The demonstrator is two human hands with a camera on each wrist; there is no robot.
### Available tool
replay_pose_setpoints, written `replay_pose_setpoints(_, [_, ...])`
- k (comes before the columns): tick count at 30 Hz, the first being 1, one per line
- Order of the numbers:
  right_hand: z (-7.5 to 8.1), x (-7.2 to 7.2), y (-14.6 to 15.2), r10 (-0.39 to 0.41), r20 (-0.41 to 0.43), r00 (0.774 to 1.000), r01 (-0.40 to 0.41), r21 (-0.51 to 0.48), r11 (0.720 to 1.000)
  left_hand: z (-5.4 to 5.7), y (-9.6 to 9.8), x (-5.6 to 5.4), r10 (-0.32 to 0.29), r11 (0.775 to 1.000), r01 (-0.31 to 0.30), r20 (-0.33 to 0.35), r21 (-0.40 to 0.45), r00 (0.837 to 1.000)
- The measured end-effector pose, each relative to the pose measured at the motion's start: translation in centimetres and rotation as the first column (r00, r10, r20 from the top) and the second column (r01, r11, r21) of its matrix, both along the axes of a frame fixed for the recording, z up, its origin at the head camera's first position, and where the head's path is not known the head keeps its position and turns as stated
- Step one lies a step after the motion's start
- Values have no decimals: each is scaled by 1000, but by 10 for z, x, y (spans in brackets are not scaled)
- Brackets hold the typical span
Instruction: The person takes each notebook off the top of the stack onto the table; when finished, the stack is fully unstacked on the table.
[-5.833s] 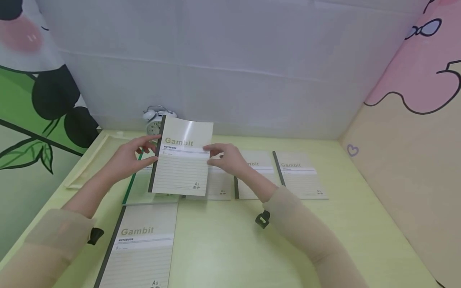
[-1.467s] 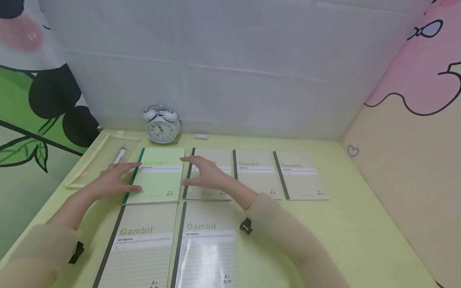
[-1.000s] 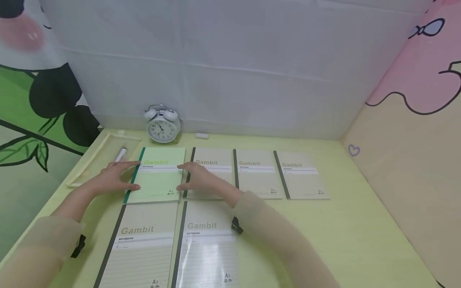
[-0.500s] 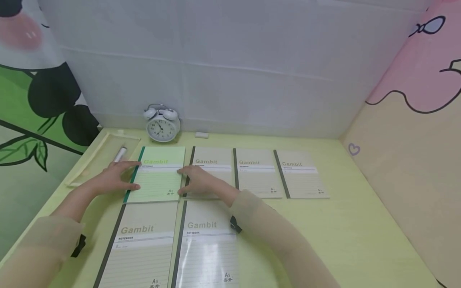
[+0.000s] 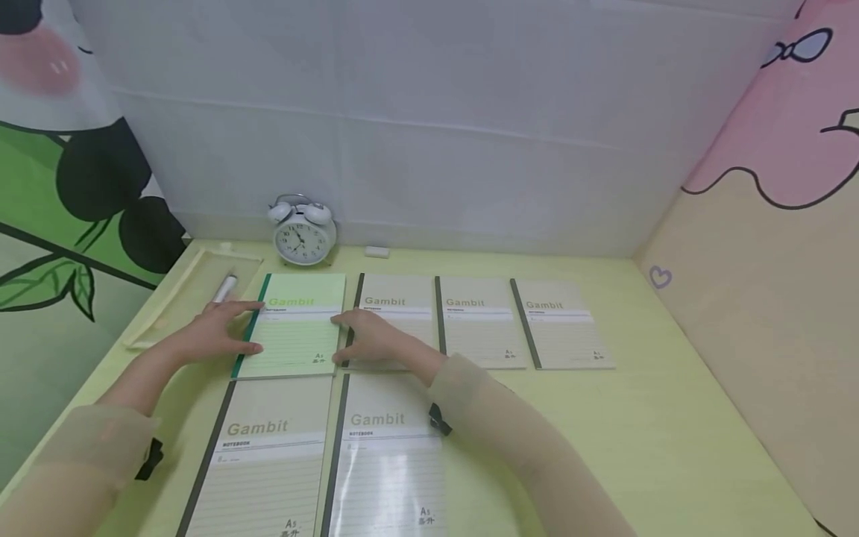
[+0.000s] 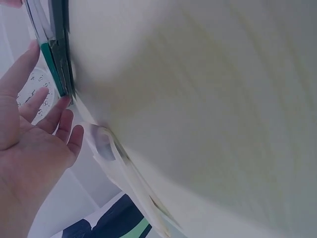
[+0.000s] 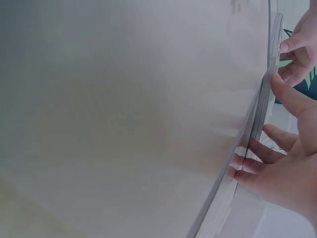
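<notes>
A green-spined "Gambit" notebook (image 5: 295,328) lies flat at the left end of the back row. My left hand (image 5: 209,333) has its thumb and fingers spread against the green spine (image 6: 52,67). Along the opposite long edge, the thumb and fingertips of my right hand (image 5: 372,335) touch the notebook, the fingers fairly straight. Part of the right hand covers a dark-spined notebook (image 5: 403,291) beside it. In front lie two more dark-spined notebooks, the left one (image 5: 265,470) directly below the green one and a glossy one (image 5: 385,477) to its right.
Two further notebooks (image 5: 476,328) (image 5: 564,335) continue the back row rightward. A white alarm clock (image 5: 304,237) and a small white block (image 5: 377,253) stand behind. At the far left is a shallow tray (image 5: 191,294) with a white marker-like object (image 5: 225,287). A pale wall rises behind the table.
Earliest, both hands held a dark-spined notebook raised over the green one; later a second notebook lies in the front row. The right hand then slid slightly down the green notebook's edge; lately both stay still.
</notes>
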State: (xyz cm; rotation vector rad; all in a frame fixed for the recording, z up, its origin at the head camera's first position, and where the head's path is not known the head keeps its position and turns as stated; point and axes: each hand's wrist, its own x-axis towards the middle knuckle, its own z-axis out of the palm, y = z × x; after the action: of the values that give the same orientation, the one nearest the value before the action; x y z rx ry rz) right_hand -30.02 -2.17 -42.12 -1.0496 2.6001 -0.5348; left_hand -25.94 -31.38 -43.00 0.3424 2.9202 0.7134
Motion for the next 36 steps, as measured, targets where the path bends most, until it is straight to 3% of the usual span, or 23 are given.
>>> replay_pose_setpoints(10, [-3, -1, 2, -35, 16, 999, 36, -43, 998, 9, 9, 3, 1, 999, -2, 18, 34, 1000])
replay_pose_setpoints(19, [2, -2, 6, -96, 101, 990, 107, -99, 989, 15, 7, -5, -1, 994, 2, -7, 111, 1000])
replay_pose_setpoints(31, [25, -7, 22, -107, 161, 981, 138, -192, 972, 46, 26, -7, 123, 973, -119, -10, 197, 992])
replay_pose_setpoints(36, [37, -10, 31, -152, 162, 975, 192, -271, 943, 59, 40, -5, 161, 967, -155, -14, 201, 987])
